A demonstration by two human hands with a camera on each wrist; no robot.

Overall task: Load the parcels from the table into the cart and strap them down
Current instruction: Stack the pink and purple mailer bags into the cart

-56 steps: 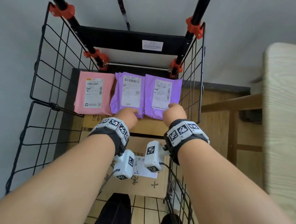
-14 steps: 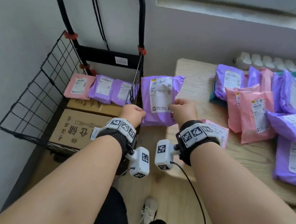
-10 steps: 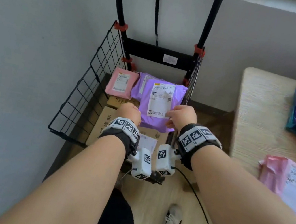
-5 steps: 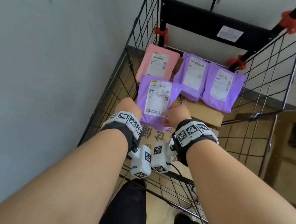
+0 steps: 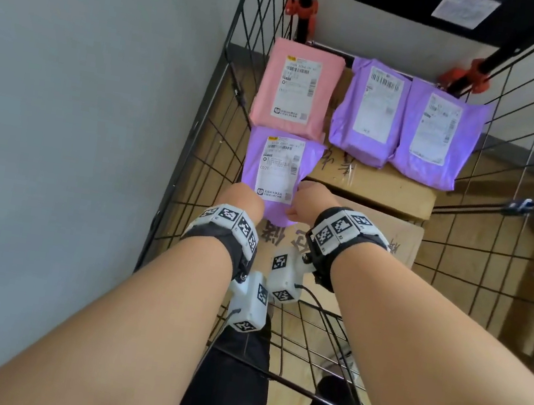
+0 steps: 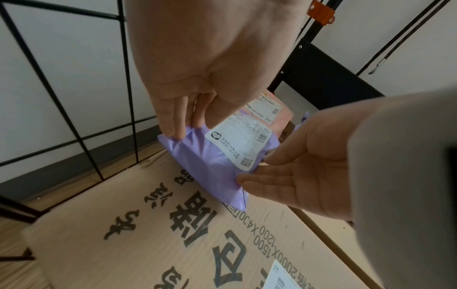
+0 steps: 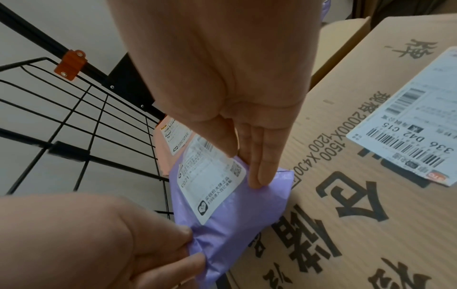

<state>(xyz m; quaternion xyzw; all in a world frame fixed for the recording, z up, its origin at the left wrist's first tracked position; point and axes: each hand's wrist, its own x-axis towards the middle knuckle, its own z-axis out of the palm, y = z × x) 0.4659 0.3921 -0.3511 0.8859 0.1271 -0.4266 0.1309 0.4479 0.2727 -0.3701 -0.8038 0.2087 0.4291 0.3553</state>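
Both my hands hold one purple parcel (image 5: 277,169) with a white label, low inside the black wire cart (image 5: 198,143). My left hand (image 5: 247,199) pinches its near left corner between thumb and fingers (image 6: 173,129). My right hand (image 5: 304,201) pinches the near right corner, its fingers (image 7: 257,176) under the edge. The parcel lies tilted just in front of a pink parcel (image 5: 296,89), over a printed cardboard box (image 6: 148,224). Two more purple parcels (image 5: 367,110) (image 5: 438,137) lie in the back row beside the pink one.
Two cardboard boxes (image 5: 381,191) (image 5: 398,239) fill the cart floor under the parcels. Wire side panels (image 5: 513,239) rise left and right, and the black back frame with orange clamps (image 5: 301,6) stands at the far end. A grey wall (image 5: 82,105) is close on the left.
Both hands carried the purple parcel from the table side into the cart and lowered it to the spot in front of the pink parcel. The view has closed in on the cart.
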